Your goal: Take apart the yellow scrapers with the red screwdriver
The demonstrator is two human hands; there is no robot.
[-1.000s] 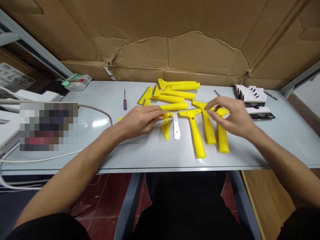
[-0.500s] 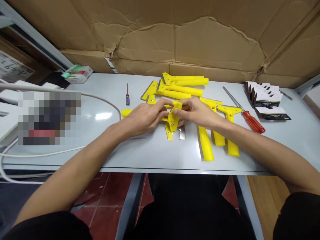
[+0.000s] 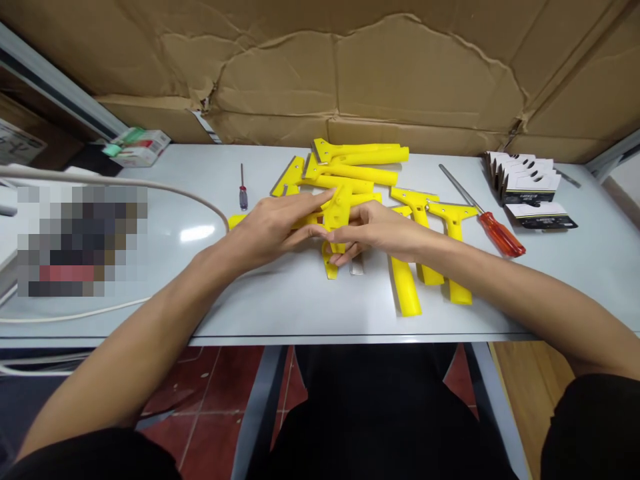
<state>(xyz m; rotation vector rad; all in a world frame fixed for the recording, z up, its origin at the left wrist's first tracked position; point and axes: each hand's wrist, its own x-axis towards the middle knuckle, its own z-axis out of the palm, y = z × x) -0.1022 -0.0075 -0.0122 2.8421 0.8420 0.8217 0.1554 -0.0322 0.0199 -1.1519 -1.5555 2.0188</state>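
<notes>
A yellow scraper (image 3: pixel 339 215) is held up over the table, its head turned toward me. My left hand (image 3: pixel 277 223) pinches it from the left, fingers along its top and thumb beneath. My right hand (image 3: pixel 383 230) grips its right side, thumb on the near face and fingers curled behind. To the left of my left hand a yellow handle end (image 3: pixel 235 221) shows; the hand hides where it leads. Just under the held scraper lies another yellow scraper part (image 3: pixel 331 269), partly covered. Beside it is a small metal blade (image 3: pixel 357 266).
Several yellow scrapers (image 3: pixel 367 160) are piled at the back, and more scrapers (image 3: pixel 454 230) lie to the right. A red-handled screwdriver (image 3: pixel 501 233), a small screwdriver (image 3: pixel 243 197), printed cards (image 3: pixel 533 180) and a white cable (image 3: pixel 195 193) are also on the table.
Both hands have turned the scraper so its head faces me more squarely. My right fingers have curled lower, behind it. The whole view has shifted slightly.
</notes>
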